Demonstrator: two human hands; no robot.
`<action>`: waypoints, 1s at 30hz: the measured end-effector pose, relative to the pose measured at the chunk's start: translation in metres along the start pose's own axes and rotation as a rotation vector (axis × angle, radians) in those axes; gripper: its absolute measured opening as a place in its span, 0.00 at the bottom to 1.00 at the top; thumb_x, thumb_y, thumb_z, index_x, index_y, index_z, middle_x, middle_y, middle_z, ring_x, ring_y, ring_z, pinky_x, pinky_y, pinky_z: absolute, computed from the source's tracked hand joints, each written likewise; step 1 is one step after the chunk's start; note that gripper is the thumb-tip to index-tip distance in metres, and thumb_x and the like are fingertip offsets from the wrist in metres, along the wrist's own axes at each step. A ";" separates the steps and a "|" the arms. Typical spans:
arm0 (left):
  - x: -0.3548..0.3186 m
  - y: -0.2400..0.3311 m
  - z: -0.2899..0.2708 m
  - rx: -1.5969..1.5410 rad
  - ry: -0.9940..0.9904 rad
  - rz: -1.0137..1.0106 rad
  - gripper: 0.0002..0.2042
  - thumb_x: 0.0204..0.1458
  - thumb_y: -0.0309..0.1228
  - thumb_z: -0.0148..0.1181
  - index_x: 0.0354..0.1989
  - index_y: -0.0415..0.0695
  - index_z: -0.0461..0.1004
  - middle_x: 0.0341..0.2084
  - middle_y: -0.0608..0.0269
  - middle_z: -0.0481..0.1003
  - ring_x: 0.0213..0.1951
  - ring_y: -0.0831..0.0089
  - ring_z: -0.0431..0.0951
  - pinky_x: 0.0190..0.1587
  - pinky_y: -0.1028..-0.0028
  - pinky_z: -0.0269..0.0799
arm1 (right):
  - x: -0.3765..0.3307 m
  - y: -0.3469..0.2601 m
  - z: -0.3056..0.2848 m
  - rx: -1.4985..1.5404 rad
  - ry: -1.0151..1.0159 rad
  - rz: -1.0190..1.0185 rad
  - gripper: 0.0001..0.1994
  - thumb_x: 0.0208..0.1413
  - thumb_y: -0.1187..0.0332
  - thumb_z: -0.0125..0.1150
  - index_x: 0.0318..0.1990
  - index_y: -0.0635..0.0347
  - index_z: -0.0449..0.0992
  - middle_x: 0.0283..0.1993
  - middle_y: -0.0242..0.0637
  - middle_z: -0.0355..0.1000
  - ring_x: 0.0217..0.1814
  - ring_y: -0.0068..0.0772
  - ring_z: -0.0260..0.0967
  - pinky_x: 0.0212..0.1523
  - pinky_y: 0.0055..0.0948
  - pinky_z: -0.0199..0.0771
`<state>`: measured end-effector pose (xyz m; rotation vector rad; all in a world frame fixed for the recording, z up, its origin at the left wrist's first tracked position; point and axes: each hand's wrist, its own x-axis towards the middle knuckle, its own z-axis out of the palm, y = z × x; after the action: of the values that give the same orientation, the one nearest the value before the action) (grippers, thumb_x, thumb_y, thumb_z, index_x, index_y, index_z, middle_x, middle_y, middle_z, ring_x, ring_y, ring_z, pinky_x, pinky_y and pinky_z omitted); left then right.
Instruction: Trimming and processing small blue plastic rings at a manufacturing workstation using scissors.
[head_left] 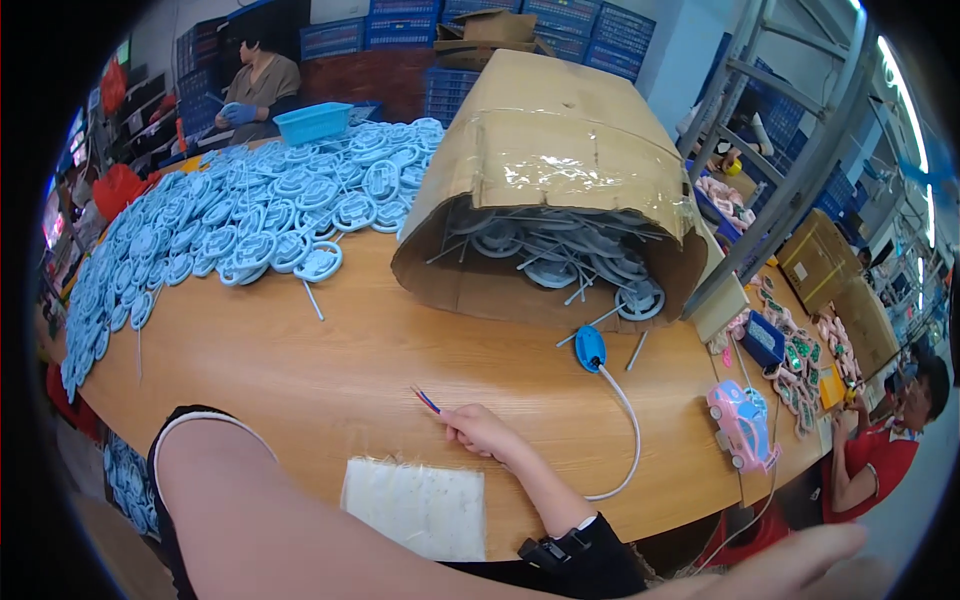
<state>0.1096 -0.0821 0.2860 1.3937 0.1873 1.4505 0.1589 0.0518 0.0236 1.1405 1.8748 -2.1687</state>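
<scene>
My right hand (pixel 478 430) pinches several thin wires (pixel 427 400) with red and blue insulation, their bare tips pointing to the far left. Right of it lies a blue oval plastic part (pixel 591 347) with a white cable (pixel 633 415) curving back to my right forearm; whether it joins the wires is hidden. In front of that hand, a whitish square sheet (pixel 415 508) rests on the wooden table (pixel 340 350). Reaching across the lower edge, my left arm ends in my left hand (pixel 795 568), close to the camera, partly cut off and blurred; its visible fingers look stretched out, holding nothing I can see.
Pale blue ring-shaped parts (pixel 270 210) heap up at left. A cardboard box (pixel 570 130) lies open toward me with grey-blue parts inside. A pink toy car (pixel 742 425) stands at right by a metal frame (pixel 800 150). People sit at far left (pixel 262 85) and right (pixel 885 450).
</scene>
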 end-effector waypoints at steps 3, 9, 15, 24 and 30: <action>-0.006 0.003 -0.001 -0.024 0.020 0.068 0.28 0.45 0.48 0.42 0.52 0.42 0.53 0.49 0.36 0.53 0.55 0.51 0.50 0.52 0.50 0.33 | 0.005 -0.001 0.005 -0.020 -0.005 -0.018 0.18 0.51 0.56 0.44 0.17 0.58 0.62 0.07 0.21 0.49 0.06 0.13 0.39 0.06 0.17 0.36; 0.002 0.001 -0.001 -0.099 -0.036 0.188 0.30 0.46 0.50 0.39 0.54 0.43 0.50 0.49 0.33 0.52 0.55 0.49 0.49 0.52 0.47 0.29 | 0.012 -0.005 -0.004 -0.009 -0.041 -0.053 0.18 0.51 0.54 0.44 0.19 0.59 0.63 0.08 0.24 0.50 0.06 0.16 0.42 0.05 0.20 0.39; -0.028 -0.011 0.031 -0.185 -0.053 0.169 0.25 0.48 0.38 0.45 0.53 0.41 0.52 0.48 0.40 0.58 0.50 0.52 0.60 0.53 0.54 0.48 | 0.014 0.017 -0.014 -0.048 0.017 -0.057 0.18 0.49 0.52 0.43 0.15 0.53 0.65 0.08 0.22 0.50 0.06 0.15 0.43 0.05 0.18 0.39; -0.015 0.024 0.019 -0.287 -0.904 0.067 0.56 0.30 0.71 0.37 0.55 0.40 0.18 0.54 0.35 0.24 0.55 0.44 0.18 0.51 0.49 0.14 | -0.001 0.010 0.000 -0.069 -0.033 -0.078 0.19 0.51 0.52 0.43 0.19 0.58 0.64 0.08 0.22 0.49 0.06 0.15 0.41 0.06 0.19 0.39; -0.045 0.020 0.007 -0.173 -0.774 -0.044 0.57 0.28 0.72 0.37 0.55 0.38 0.20 0.53 0.30 0.29 0.54 0.39 0.19 0.50 0.45 0.16 | 0.005 0.006 -0.003 -0.002 -0.053 -0.096 0.19 0.51 0.53 0.43 0.19 0.57 0.64 0.08 0.21 0.48 0.06 0.15 0.40 0.06 0.19 0.38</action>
<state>0.0926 -0.1269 0.2745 1.6850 -0.3886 0.7842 0.1600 0.0546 0.0158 1.0016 1.9476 -2.2221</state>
